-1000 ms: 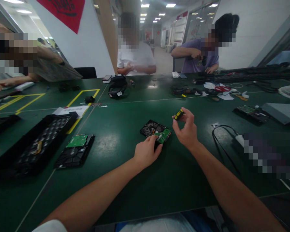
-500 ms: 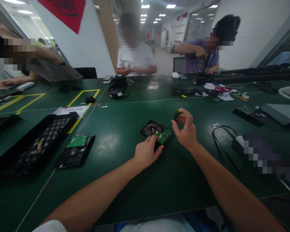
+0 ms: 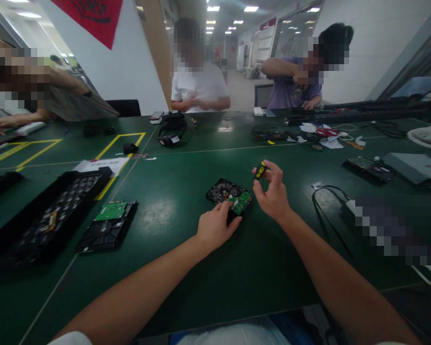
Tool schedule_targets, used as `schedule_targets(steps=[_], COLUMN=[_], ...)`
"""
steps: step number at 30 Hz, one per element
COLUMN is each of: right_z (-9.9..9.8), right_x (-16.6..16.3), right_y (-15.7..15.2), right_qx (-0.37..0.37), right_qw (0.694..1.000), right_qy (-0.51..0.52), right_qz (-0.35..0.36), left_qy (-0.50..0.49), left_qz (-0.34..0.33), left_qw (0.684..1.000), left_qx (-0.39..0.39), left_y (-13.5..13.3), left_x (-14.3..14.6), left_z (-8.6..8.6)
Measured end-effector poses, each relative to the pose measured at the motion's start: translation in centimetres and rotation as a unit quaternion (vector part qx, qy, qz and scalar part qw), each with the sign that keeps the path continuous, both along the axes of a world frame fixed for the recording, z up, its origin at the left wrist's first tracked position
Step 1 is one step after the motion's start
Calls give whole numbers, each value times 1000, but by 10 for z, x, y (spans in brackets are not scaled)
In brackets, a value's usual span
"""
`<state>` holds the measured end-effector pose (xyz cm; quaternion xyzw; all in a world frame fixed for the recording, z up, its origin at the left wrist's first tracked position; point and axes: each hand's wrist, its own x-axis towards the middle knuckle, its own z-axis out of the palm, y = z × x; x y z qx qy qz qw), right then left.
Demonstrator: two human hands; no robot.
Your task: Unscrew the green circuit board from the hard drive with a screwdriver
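Note:
A hard drive (image 3: 219,189) with a green circuit board lies on the green table in front of me. My left hand (image 3: 215,223) grips its near side, fingers on the board and thumb along the edge. Just to the right of the drive and above the table, my right hand (image 3: 272,191) pinches a short black-and-yellow screwdriver (image 3: 260,171) between thumb and fingers. Its shaft and tip cannot be made out. Another hard drive (image 3: 107,225), also with a green board, rests on the table to the left.
A long black tray (image 3: 53,215) stands far left on the table (image 3: 172,268). On the right are a cable (image 3: 314,206), a third drive (image 3: 368,168) and a grey metal box (image 3: 416,167). Headgear with a strap (image 3: 172,134) sits at the back. Three people are around the table.
The screwdriver has turned in my right hand, from tilted sideways to more upright, showing more of its yellow. My left hand stays on the hard drive. The whole view shifts slightly.

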<state>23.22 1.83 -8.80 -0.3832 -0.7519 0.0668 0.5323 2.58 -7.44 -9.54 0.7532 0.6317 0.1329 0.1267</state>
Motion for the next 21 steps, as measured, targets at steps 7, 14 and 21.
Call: schedule_targets(steps=[7, 14, 21], right_z=[-3, -3, -3], right_x=[2, 3, 1], right_y=[4, 4, 1], right_qx=[36, 45, 82], right_qw=[998, 998, 994], right_qy=[-20, -24, -35], right_qz=[-38, -35, -56], left_qy=[4, 5, 3], left_qz=[-2, -2, -2], left_qw=[1000, 1000, 1000], left_qx=[-10, 5, 19], left_y=[-1, 0, 0], left_x=[0, 0, 0], left_z=[2, -1, -4])
